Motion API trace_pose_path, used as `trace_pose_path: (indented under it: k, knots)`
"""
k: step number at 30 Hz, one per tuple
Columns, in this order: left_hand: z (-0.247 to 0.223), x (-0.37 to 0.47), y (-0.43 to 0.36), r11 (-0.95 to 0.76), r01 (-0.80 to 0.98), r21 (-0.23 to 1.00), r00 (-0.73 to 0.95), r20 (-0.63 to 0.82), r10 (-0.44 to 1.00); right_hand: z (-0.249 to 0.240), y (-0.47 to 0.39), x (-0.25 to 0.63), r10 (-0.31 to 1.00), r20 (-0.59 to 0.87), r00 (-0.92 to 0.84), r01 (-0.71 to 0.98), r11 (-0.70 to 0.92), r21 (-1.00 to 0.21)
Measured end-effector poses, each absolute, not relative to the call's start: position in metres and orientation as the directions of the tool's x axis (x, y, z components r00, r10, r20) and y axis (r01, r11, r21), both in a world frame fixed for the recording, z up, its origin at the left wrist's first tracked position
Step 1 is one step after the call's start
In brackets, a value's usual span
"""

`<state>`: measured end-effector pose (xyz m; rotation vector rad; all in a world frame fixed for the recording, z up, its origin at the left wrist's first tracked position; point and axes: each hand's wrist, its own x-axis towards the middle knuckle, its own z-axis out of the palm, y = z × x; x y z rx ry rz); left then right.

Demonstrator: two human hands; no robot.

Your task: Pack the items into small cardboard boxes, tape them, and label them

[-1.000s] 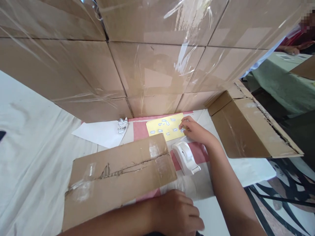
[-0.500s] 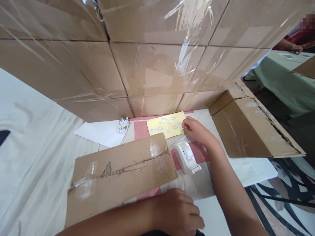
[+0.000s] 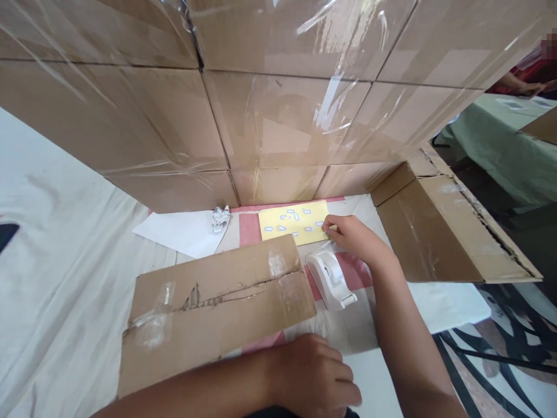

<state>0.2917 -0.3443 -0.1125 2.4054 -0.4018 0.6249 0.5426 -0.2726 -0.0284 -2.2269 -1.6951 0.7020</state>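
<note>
My right hand point(image 3: 348, 235) is at the right edge of a yellow paper sheet point(image 3: 287, 223). Thumb and forefinger are pinched on a small white paper slip, mostly hidden by the fingertips. Several small white slips with dark outlines lie scattered over the sheet. Near the front, my left hand point(image 3: 319, 374) rests with its fingers curled in, and nothing shows in it. Between the two hands stands a white tape dispenser point(image 3: 331, 278). A pile of cut paper slips point(image 3: 220, 219) lies on a white paper sheet point(image 3: 183, 232) at the left.
A long taped cardboard box point(image 3: 217, 307) lies in front of the yellow sheet. Taped cardboard boxes point(image 3: 287, 116) form a wall behind. An open cardboard box point(image 3: 435, 226) stands to the right. Another person's hands point(image 3: 528, 87) are at a green-covered table point(image 3: 500, 125).
My right hand has shifted slightly at the yellow sheet's right edge, its fingers still pinched. The view has tilted a little. My left hand has stayed in place.
</note>
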Motion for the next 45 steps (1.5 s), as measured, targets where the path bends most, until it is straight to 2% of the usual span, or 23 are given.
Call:
trace_pose_path:
  k: [8,11,13,16,19,21,24,27,31,35,38,40,45]
  knots:
    - [-0.108,0.292,-0.343,-0.769,-0.413,0.489,0.867,0.468,-0.168,-0.021,-0.277,0.54,0.942,-0.262,0.211,0.824,-0.315,-0.471]
    - [-0.108,0.293,-0.343,-0.772,-0.399,0.495,0.887,0.42,-0.189,-0.02,-0.278,0.539,0.954,-0.212,0.213,0.821,-0.293,-0.49]
    - [-0.108,0.294,-0.343,-0.752,-0.389,0.532,0.892,0.422,-0.163,-0.019,-0.278,0.539,0.963,-0.159,0.219,0.793,-0.271,-0.546]
    - [-0.102,0.296,-0.338,-0.683,-0.38,0.623,0.868,0.496,-0.031,-0.015,-0.279,0.537,0.977,-0.098,0.192,0.691,-0.205,-0.693]
    - [-0.083,0.295,-0.327,-0.6,-0.35,0.72,0.819,0.545,0.176,-0.011,-0.283,0.53,0.993,-0.051,0.11,0.495,-0.099,-0.863]
    - [-0.067,0.291,-0.321,-0.52,-0.261,0.813,0.791,0.489,0.368,-0.009,-0.285,0.523,0.998,-0.056,0.02,0.311,-0.059,-0.949]
    - [-0.052,0.285,-0.319,-0.371,-0.059,0.927,0.715,0.299,0.632,-0.011,-0.285,0.515,0.988,-0.076,-0.133,0.09,-0.064,-0.994]
    - [-0.055,0.281,-0.324,-0.319,0.017,0.947,0.662,0.229,0.714,-0.017,-0.282,0.51,0.98,-0.069,-0.187,-0.006,-0.072,-0.997]
    - [-0.071,0.28,-0.33,-0.305,0.094,0.948,0.627,0.182,0.758,-0.019,-0.28,0.503,0.98,-0.104,-0.171,-0.036,-0.112,-0.993]
    - [-0.08,0.283,-0.33,-0.12,0.088,0.989,0.652,0.034,0.758,-0.013,-0.286,0.495,0.968,-0.14,-0.207,-0.082,-0.16,-0.984]
    - [-0.081,0.287,-0.329,-0.008,0.011,1.0,0.647,-0.001,0.763,-0.006,-0.291,0.492,0.942,-0.16,-0.295,-0.08,-0.191,-0.978]
    - [-0.083,0.288,-0.327,0.011,-0.053,0.999,0.656,0.026,0.754,-0.001,-0.294,0.493,0.906,-0.208,-0.368,-0.013,-0.229,-0.973]
    - [-0.096,0.287,-0.326,0.075,-0.171,0.982,0.66,0.057,0.75,0.007,-0.296,0.495,0.798,-0.352,-0.49,0.304,-0.222,-0.927]
